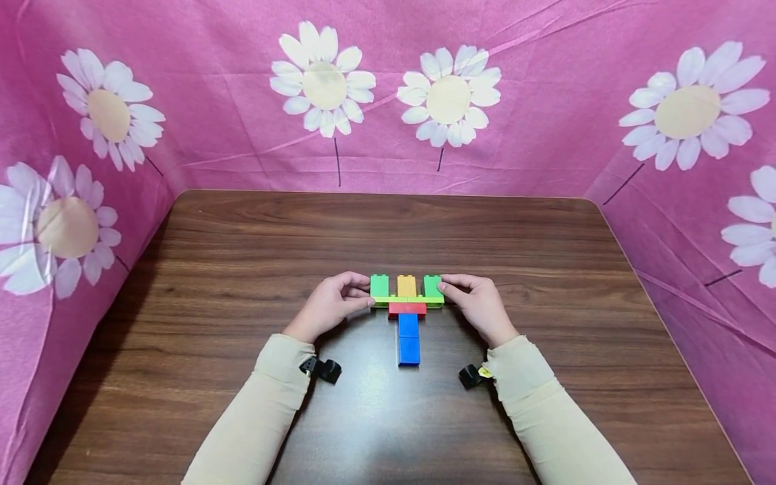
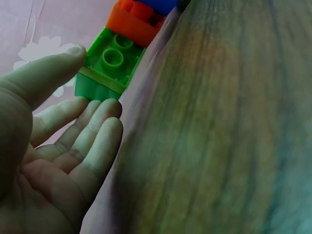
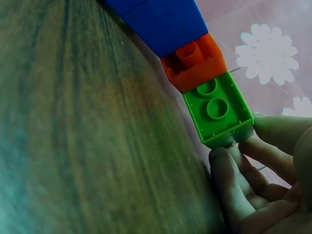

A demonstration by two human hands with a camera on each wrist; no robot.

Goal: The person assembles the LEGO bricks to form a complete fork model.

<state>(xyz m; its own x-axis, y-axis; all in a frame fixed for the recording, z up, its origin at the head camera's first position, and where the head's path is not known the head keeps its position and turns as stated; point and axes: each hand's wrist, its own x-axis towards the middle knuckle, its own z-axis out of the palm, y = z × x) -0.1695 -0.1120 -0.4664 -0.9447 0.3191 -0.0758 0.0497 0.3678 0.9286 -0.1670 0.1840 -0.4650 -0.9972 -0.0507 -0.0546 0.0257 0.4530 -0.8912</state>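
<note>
A toy brick build [image 1: 407, 299] lies on the table between my two hands, with its blue stem [image 1: 409, 339] pointing toward me. Above the stem come a red brick [image 1: 407, 309], a lime-green row and a yellow brick [image 1: 406, 285] flanked by two green bricks. My left hand [image 1: 327, 305] holds the build's left end, thumb at the lime-green brick [image 2: 112, 56] and fingertips against the green brick [image 2: 97, 88]. At the opposite end, my right hand [image 1: 477, 302] pinches the right green brick [image 1: 432, 285] between thumb and index finger. Hollow undersides of the lime-green and red bricks show in both wrist views.
The brown wood-grain table [image 1: 212, 323] spreads around the build. Behind it and along both sides hangs a pink cloth [image 1: 224, 101] with large white flowers. Small black devices, one by each cuff [image 1: 327, 370], sit at my wrists.
</note>
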